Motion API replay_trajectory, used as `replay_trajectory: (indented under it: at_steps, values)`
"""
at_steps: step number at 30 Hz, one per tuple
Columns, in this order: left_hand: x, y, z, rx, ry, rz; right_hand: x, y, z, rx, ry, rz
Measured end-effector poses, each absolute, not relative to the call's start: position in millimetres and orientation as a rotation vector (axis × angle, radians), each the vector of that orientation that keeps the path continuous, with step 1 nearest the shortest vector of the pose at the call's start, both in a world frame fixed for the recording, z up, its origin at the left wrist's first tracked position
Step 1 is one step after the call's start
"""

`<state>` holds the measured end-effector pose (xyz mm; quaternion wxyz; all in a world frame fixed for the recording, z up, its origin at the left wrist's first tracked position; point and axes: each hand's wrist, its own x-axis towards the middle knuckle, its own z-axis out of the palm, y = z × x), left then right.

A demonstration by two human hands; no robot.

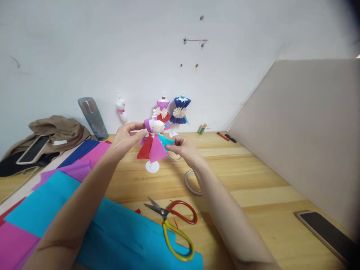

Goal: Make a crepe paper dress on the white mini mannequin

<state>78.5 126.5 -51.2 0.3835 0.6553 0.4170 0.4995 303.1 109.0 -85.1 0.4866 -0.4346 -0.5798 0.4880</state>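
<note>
A small white dress form [158, 128] stands upright on its round base, with purple paper around its upper part. Red, pink and blue paper panels make up its skirt [157, 148]. My left hand [129, 137] grips the dress form's upper left side between thumb and fingers. At the skirt's right side, my right hand [181, 149] pinches the blue paper panel [166, 141]. Behind are two more dress forms, one in a purple and red dress [162, 107], the other in a dark blue dress [180, 108] with a beige bow.
Open scissors [165, 217] lie partly on blue paper sheets [126, 232] in front. A tape roll [193, 182] is by my right forearm. Left are a bottle [94, 120], a brown cloth [56, 129] and a phone [33, 150]. Another phone [323, 228] lies at the right.
</note>
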Motion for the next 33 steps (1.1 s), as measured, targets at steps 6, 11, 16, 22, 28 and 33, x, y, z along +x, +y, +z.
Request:
replay_trajectory:
  at_steps: [6,11,16,22,28,33]
  values:
    - [80.7,125.0,-48.0,1.778,1.059,1.200,302.5,110.2,-87.1,-1.077,-1.419,1.165]
    - [81.5,126.0,-46.8,1.867,1.034,1.148,303.1,108.8,-84.8,-1.081,-1.446,1.159]
    - [79.4,129.3,-50.7,1.895,1.025,1.142,303.9,106.7,-83.0,-1.085,-1.468,1.166]
    - [80.8,128.3,-51.2,1.935,1.061,1.125,305.1,107.5,-84.2,-1.077,-1.448,1.164]
    - [84.0,127.0,-53.2,1.972,1.061,1.129,305.3,108.7,-83.9,-1.111,-1.444,1.148]
    - [84.7,127.2,-54.1,1.982,1.050,1.128,305.2,108.2,-83.6,-1.126,-1.477,1.125]
